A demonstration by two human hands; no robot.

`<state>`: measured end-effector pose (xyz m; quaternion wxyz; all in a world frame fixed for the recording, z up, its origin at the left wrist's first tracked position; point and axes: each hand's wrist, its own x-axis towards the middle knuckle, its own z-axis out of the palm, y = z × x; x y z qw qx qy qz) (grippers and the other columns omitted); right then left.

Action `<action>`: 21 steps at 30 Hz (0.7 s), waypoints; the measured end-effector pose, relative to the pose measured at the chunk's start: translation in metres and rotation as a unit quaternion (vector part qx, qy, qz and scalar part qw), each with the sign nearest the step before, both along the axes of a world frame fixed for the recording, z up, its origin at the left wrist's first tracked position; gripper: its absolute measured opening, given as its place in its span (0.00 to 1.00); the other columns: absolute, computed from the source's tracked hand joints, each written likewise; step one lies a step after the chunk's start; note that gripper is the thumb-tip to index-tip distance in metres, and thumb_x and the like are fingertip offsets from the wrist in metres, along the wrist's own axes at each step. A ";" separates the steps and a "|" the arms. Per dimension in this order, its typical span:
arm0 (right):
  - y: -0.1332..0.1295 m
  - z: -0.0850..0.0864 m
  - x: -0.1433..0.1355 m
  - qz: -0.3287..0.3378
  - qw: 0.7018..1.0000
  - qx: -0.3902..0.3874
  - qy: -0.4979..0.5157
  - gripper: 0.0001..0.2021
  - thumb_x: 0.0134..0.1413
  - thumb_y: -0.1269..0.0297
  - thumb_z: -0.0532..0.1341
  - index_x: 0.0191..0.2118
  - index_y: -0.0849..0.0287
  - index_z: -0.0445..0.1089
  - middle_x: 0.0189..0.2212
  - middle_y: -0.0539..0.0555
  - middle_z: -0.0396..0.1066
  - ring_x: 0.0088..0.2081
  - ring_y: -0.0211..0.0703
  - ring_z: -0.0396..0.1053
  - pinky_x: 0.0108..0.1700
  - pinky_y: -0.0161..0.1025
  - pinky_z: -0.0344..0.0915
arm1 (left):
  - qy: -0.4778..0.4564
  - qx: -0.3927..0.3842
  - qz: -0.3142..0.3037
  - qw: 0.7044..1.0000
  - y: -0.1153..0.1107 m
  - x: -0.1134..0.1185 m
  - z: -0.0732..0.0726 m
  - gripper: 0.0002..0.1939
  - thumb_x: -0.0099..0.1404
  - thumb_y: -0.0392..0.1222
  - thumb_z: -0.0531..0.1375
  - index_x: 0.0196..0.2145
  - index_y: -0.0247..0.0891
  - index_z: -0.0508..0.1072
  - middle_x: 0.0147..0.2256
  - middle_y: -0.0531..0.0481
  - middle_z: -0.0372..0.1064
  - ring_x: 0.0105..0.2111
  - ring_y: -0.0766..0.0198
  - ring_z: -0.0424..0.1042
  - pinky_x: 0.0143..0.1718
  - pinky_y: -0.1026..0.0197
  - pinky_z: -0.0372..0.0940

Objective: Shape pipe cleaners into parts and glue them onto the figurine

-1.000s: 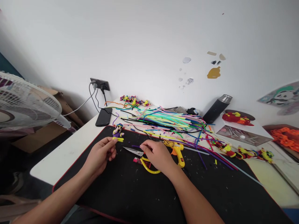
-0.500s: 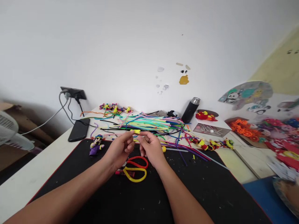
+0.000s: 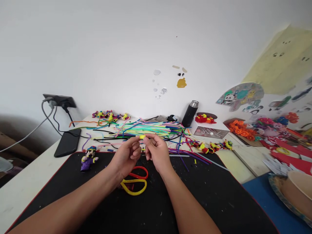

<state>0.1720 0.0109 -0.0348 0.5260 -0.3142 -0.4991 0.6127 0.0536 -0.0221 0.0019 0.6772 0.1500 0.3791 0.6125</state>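
Note:
A small yellow piece, apparently bent pipe cleaner (image 3: 141, 137), is pinched between the fingertips of both hands above the far part of the black mat. My left hand (image 3: 126, 154) is closed on its left end, thumb and forefinger together and the other fingers curled. From the right, my right hand (image 3: 157, 151) grips the same piece with thumb and forefinger. Below the hands lie scissors with one red and one yellow handle (image 3: 135, 188); their blades are hidden behind my left wrist. A purple pipe-cleaner figure (image 3: 88, 159) lies on the mat to the left.
Behind the hands is a pile of coloured pipe cleaners (image 3: 151, 128). A phone (image 3: 67, 143) lies at the left, near a wall socket (image 3: 59, 100). A black flask (image 3: 190, 113) stands beside a small drawer box (image 3: 211, 131). More figures (image 3: 212, 147) lie at the right.
The view has turned a little to the right, so things appear shifted left. Both hands stay together on the yellow piece, which now shows less between the fingers.

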 end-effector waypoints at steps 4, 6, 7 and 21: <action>0.001 -0.001 0.001 -0.005 1.000 0.008 0.005 0.18 0.55 0.51 0.69 0.44 0.60 0.74 0.16 0.41 0.65 0.12 0.31 0.58 0.15 0.29 0.51 | 0.009 0.012 -0.018 1.000 0.004 0.002 -0.006 0.23 0.56 0.40 0.71 0.19 0.39 0.58 0.16 0.63 0.49 0.13 0.78 0.49 0.11 0.72 0.44; 0.001 -0.001 0.002 -0.014 1.000 0.008 0.003 0.18 0.55 0.50 0.69 0.43 0.60 0.74 0.16 0.41 0.65 0.13 0.31 0.58 0.15 0.29 0.53 | 0.006 0.009 -0.024 1.000 0.005 0.003 -0.010 0.22 0.56 0.40 0.71 0.19 0.38 0.59 0.16 0.63 0.50 0.13 0.78 0.50 0.11 0.72 0.44; 0.002 -0.001 0.003 -0.019 1.000 0.007 0.002 0.17 0.55 0.50 0.69 0.42 0.60 0.74 0.16 0.42 0.65 0.13 0.31 0.58 0.15 0.29 0.53 | 0.003 0.010 -0.027 1.000 0.006 0.004 -0.012 0.22 0.57 0.40 0.70 0.19 0.38 0.60 0.16 0.62 0.51 0.13 0.78 0.50 0.10 0.72 0.45; 0.006 0.005 0.008 -0.079 0.996 -0.022 0.045 0.18 0.52 0.48 0.71 0.36 0.59 0.73 0.14 0.40 0.60 0.12 0.30 0.54 0.15 0.29 0.49 | 0.008 0.101 -0.027 0.994 0.012 -0.003 -0.019 0.08 0.59 0.29 0.72 0.35 0.31 0.79 0.27 0.50 0.76 0.24 0.69 0.75 0.22 0.73 0.69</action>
